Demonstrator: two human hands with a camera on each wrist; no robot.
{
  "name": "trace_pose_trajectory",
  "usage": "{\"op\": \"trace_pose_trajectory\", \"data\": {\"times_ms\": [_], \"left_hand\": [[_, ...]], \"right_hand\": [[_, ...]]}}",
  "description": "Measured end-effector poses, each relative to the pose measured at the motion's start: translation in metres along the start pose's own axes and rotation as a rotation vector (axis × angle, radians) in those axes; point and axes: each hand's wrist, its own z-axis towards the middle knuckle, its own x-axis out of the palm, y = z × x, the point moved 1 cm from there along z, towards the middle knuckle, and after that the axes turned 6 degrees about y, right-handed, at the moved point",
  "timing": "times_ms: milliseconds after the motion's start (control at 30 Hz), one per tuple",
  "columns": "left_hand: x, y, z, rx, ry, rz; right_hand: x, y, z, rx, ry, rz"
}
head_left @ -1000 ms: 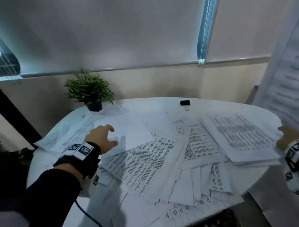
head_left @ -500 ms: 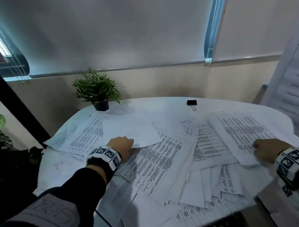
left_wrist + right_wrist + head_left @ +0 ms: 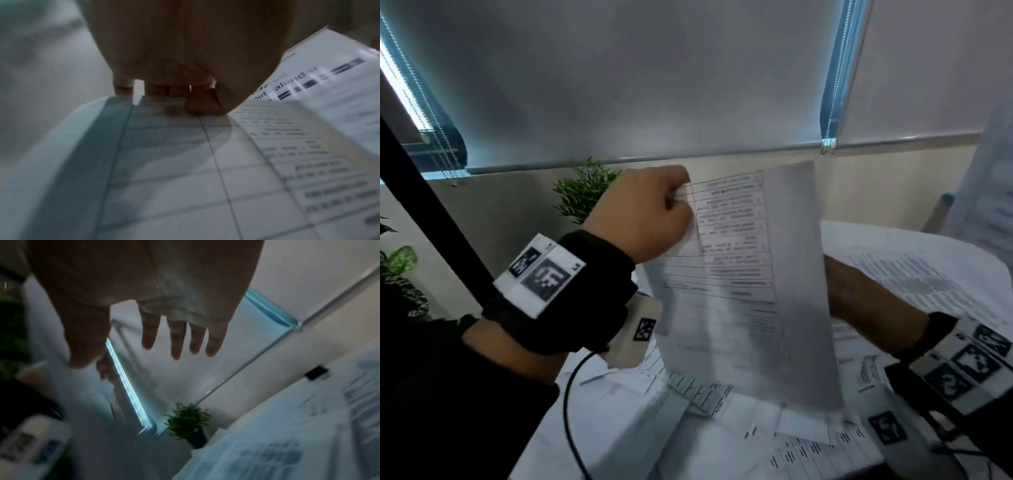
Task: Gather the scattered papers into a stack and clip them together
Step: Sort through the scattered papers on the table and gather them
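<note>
My left hand point(image 3: 671, 205) pinches the top corner of a printed sheet point(image 3: 743, 301) and holds it upright above the table. In the left wrist view the thumb and fingers point(image 3: 197, 104) clamp the edge of that sheet point(image 3: 185, 170), which shows a ruled table. My right hand point(image 3: 859, 294) is behind the raised sheet, its fingers hidden in the head view. The right wrist view shows the right hand point(image 3: 176, 344) with straight spread fingers holding nothing. Scattered papers point(image 3: 722, 428) cover the white table below. A black binder clip point(image 3: 316, 373) lies on the table.
A small potted plant point(image 3: 582, 195) stands at the table's far left, also seen as the plant point(image 3: 189, 420) from the right wrist. Another pile of printed papers point(image 3: 911, 274) lies at the right. A lowered window blind point(image 3: 654, 85) fills the wall behind.
My left hand has lifted one sheet off the table and raised it upright. My right hand has left the right-hand pile and moved in behind the sheet.
</note>
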Motion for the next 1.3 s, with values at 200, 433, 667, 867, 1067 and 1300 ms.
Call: {"op": "trace_pose_trajectory", "data": {"times_ms": [200,433,667,867,1067,1300], "left_hand": [[0.019,0.023,-0.006,-0.142,0.037,0.029],[0.074,0.075,-0.028,-0.496,0.162,-0.084],[0.146,0.085,-0.046,-0.749,0.912,0.105],[0.174,0.075,-0.040,-0.763,0.886,0.300],[0.173,0.071,-0.045,-0.884,0.761,0.071],[0.153,0.077,-0.043,-0.817,0.523,-0.377]], "right_hand": [[0.015,0.010,0.008,0.152,-0.004,0.256],[-0.038,-0.043,-0.023,0.287,-0.739,-0.144],[-0.071,-0.173,-0.129,0.611,-0.844,-0.105],[-0.044,-0.168,-0.157,0.648,-0.972,0.104],[-0.041,-0.152,-0.147,0.568,-1.025,0.246],[-0.069,-0.114,-0.121,0.499,-1.051,0.017]]}}
